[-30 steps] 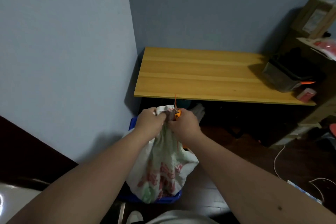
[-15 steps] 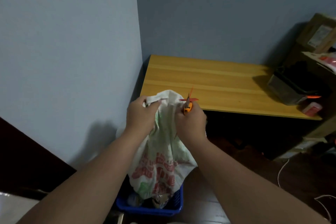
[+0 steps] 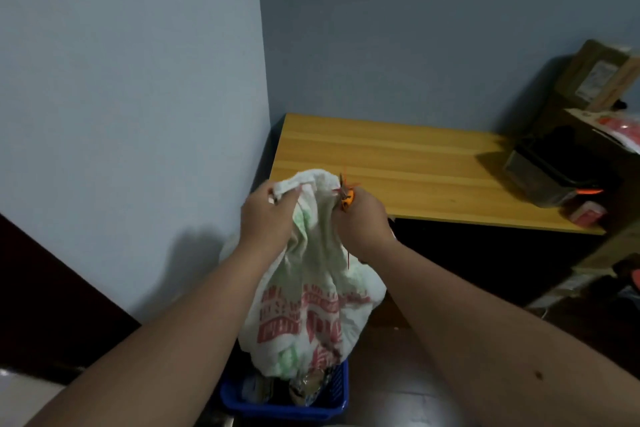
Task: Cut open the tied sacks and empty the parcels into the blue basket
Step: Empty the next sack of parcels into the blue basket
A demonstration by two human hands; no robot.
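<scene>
Left hand (image 3: pixel 266 218): fingers curling round a bunched fold at the sack's upper end, holding it up.
Right hand (image 3: pixel 362 224): gripping the sack's other side and a small orange cutter (image 3: pixel 346 197).
Sack (image 3: pixel 311 291): white, red and green print, hanging between both hands over the blue basket (image 3: pixel 332 395).
Parcels (image 3: pixel 310 388): some lying in the basket.
Wooden table (image 3: pixel 415 166): standing behind.

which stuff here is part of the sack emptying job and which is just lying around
In the job:
- white printed sack, gripped by left hand and right hand
- orange cutter in the right hand
- blue basket with parcels

Lying about:
- wooden table
- black bin
- cardboard box
</scene>
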